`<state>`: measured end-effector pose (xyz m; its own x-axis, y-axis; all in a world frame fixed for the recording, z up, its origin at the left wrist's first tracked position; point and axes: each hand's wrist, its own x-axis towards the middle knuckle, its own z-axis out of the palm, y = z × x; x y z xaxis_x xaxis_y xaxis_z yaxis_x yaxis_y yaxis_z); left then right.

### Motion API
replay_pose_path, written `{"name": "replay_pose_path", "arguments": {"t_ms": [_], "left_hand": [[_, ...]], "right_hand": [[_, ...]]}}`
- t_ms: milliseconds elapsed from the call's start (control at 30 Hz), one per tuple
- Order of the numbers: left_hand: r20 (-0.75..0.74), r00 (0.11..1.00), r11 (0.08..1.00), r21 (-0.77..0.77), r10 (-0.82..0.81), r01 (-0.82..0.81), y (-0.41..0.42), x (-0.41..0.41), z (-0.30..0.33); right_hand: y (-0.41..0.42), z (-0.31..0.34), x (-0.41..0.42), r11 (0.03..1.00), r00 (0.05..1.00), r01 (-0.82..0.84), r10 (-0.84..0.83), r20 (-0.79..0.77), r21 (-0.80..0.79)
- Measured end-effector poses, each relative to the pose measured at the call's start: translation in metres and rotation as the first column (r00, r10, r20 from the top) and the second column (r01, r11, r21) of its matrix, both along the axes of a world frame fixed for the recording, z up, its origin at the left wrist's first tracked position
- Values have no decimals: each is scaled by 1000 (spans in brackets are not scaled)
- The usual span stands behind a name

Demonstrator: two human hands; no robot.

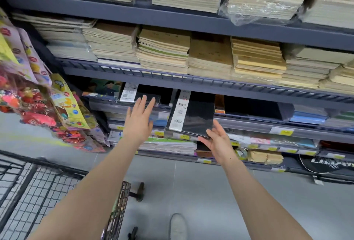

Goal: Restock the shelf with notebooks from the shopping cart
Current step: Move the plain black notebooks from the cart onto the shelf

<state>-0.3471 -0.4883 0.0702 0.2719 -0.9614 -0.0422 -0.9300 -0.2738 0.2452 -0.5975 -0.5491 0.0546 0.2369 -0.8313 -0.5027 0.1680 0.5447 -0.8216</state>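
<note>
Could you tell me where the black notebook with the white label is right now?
The black notebook sits mid-frame, tilted against the shelf rail, its lower corner supported by the right hand, right of the open left hand.

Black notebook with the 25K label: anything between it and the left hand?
Head view: nothing held in that gap. Behind it show only the grey shelf edge and stock, between the left hand and the black notebook.
</note>
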Motion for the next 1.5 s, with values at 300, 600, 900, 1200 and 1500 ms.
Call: {"name": "replay_pose_path", "arguments": {"t_ms": [300,600,900,1200,1500], "left_hand": [[162,987,992,124,1,-22,-16,8,-33],[85,996,993,106,41,-50,-17,6,-34],[2,1000,999,17,29,-29,10,3,22],[109,987,982,-129,-122,135,102,-31,86],[349,902,907,-240,-253,347,192,-67,123]], "right_hand": [[-87,-15,57,999,983,-48,44,-178,-15],[-102,-35,59,838,572,-485,89,-815,-249],[-46,29,36,724,436,-660,149,-888,-202],[83,116,-5,592,227,-771,-86,-970,-234],[220,155,-36,503,75,-840,-263,-962,-203]]}}
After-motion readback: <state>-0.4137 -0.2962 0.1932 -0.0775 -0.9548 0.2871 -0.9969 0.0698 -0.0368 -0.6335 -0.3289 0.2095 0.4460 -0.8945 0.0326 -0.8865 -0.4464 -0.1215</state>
